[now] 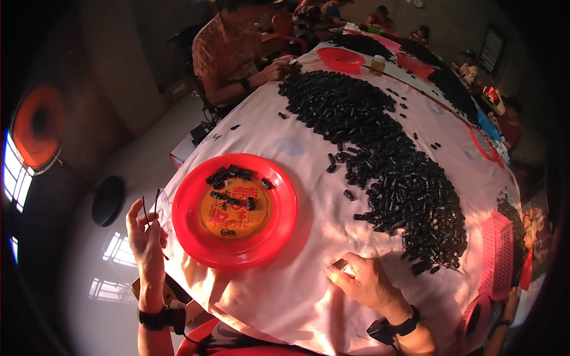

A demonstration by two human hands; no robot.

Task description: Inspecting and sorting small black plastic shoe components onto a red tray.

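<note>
At the table's left edge, my left hand is raised with its fingers closed on a thin black-framed thing that looks like a pair of glasses. Just right of it lies a red plate with a yellow printed middle. Several short black cylinder-shaped pieces rest on that plate. My right hand is over the cloth near the front, thumb and fingers pinched round a small pale, shiny thing too small to name. A long heap of similar black pieces spreads beyond it.
White cloth covers the table. A pink basket stands at the right edge, a red bowl and a small bottle at the far end. A co-worker sits at the far left; other people are farther back. A fan stands left.
</note>
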